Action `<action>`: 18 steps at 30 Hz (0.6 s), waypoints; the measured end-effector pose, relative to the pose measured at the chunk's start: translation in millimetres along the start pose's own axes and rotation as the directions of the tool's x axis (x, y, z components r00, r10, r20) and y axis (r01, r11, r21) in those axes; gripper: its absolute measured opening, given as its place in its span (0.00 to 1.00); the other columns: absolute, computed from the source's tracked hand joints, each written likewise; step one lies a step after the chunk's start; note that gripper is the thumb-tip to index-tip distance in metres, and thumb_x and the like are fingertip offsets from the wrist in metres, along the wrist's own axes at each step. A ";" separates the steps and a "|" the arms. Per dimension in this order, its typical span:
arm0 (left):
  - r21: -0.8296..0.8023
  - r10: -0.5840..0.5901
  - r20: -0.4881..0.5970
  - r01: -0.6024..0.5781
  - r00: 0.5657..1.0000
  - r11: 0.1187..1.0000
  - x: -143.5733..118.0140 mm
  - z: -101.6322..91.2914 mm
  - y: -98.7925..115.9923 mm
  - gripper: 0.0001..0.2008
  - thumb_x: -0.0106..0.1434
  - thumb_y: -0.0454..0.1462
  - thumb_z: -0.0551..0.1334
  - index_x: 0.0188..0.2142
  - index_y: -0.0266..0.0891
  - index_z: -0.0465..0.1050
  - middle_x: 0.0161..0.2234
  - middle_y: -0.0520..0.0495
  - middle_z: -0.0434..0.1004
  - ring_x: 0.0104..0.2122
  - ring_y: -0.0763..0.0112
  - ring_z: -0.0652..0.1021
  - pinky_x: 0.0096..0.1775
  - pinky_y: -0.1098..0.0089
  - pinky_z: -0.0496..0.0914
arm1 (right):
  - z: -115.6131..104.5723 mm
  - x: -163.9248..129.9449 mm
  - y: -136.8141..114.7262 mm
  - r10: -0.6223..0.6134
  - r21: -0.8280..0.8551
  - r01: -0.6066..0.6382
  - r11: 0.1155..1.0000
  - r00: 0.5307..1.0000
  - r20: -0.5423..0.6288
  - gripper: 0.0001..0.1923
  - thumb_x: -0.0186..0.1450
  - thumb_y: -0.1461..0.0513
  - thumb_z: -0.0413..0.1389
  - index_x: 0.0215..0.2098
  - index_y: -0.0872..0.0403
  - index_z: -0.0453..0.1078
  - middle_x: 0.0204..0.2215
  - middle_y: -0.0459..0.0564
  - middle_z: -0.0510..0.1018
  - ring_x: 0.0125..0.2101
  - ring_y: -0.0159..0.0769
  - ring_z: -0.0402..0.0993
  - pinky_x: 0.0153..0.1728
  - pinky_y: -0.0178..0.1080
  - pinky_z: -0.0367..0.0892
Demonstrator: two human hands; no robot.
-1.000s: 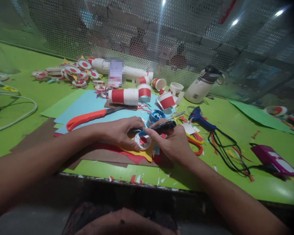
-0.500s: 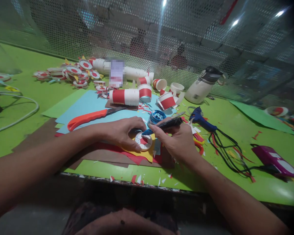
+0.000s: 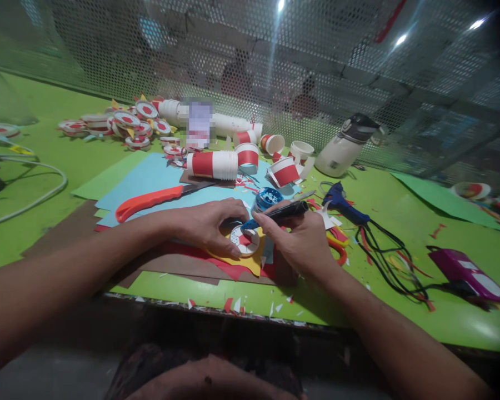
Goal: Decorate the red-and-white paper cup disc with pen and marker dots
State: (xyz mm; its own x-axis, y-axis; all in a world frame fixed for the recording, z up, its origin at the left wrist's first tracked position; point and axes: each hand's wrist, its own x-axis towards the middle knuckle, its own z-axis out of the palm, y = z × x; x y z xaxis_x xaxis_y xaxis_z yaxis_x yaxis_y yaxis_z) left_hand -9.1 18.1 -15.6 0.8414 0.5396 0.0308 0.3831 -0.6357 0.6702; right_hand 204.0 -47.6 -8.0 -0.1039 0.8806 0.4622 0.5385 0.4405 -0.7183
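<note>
Pressing down on a small paper disc (image 3: 245,240), the left hand (image 3: 210,225) has its fingers bent around the far and near sides of it. The disc is white with a red middle. It lies flat on a yellow scrap (image 3: 250,261), which sits on red and brown paper near the front edge of the green desk (image 3: 45,155).

The right hand (image 3: 302,241) is closed around a black marker (image 3: 285,210). The marker lies almost flat and points left, with its blue tip just at the far edge of the disc. I cannot tell if the tip touches the disc.

Just behind the marker is a small blue tub (image 3: 267,198). To the left, on blue paper (image 3: 150,180), lies a cutter (image 3: 154,200) with an orange handle. Behind that is a stack of red and white cups (image 3: 212,165) on its side, and more cups (image 3: 284,171) are tipped over near it. A pile of finished discs (image 3: 125,125) sits far back on the left.

To the right of the right hand lies a blue glue gun (image 3: 341,201) with a black cord. Orange scissors (image 3: 337,250) peek out from beside the hand. A white bottle (image 3: 344,147) with a dark lid stands near the mesh wall (image 3: 250,55). A purple thing (image 3: 466,272) lies far right. Small paper bits are spread along the desk's front edge.
</note>
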 end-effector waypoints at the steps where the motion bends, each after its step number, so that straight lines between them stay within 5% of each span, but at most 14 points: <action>1: -0.001 0.006 -0.003 -0.006 1.000 1.000 -0.1 0.1 -0.1 0.24 0.56 0.47 0.71 0.49 0.40 0.72 0.45 0.46 0.71 0.42 0.62 0.73 0.44 0.65 0.69 | -0.1 0.0 0.0 -0.002 0.002 0.002 1.000 1.000 0.000 0.15 0.64 0.54 0.63 0.25 0.56 0.77 0.20 0.47 0.80 0.22 0.35 0.74 0.27 0.37 0.69; 18: 0.004 0.021 -0.001 -0.021 1.000 1.000 -0.1 0.8 -3.1 0.25 0.57 0.47 0.71 0.50 0.41 0.72 0.46 0.46 0.71 0.43 0.62 0.73 0.45 0.64 0.69 | 1.3 0.3 1.1 -0.016 0.025 0.016 1.000 1.000 0.016 0.14 0.64 0.55 0.63 0.24 0.54 0.75 0.20 0.47 0.81 0.22 0.34 0.75 0.26 0.36 0.69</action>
State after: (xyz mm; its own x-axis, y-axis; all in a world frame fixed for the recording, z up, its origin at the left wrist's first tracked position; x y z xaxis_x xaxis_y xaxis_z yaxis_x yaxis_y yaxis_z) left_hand -10.0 19.5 -18.3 0.8492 0.5261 0.0456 0.3665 -0.6493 0.6664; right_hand 203.5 -46.6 -9.4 -0.1260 0.8761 0.4653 0.5155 0.4586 -0.7239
